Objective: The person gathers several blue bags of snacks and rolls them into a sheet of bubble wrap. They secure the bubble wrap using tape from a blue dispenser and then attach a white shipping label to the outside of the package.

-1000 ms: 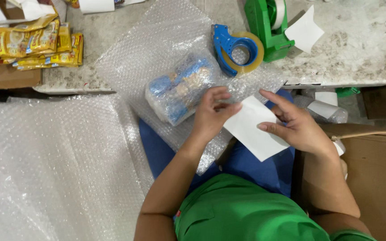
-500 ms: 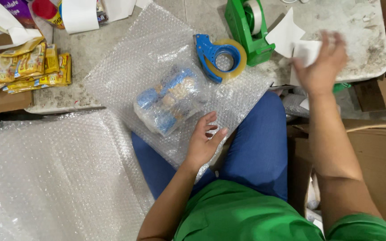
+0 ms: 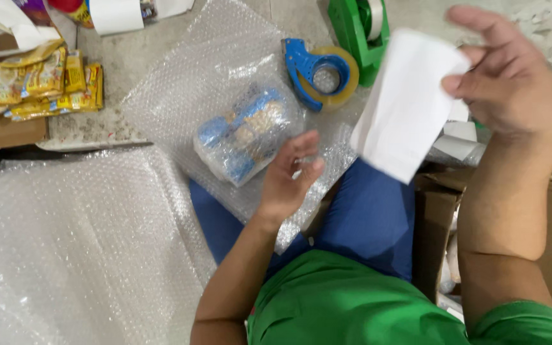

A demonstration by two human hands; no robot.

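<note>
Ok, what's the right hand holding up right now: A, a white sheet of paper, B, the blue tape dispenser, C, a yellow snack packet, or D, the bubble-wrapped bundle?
A: the right hand pinches a white sheet of paper in the air, while the blue tape dispenser, the yellow snack packets and the bubble-wrapped bundle all lie on the table.

Wrapped packet (image 3: 247, 134) lies on bubble wrap (image 3: 193, 83), tape dispensers (image 3: 324, 76) right.

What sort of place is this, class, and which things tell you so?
Probably a packing or shipping station: a bubble wrap sheet under a wrapped packet, two tape dispensers, blue and green, and cardboard boxes nearby.
</note>
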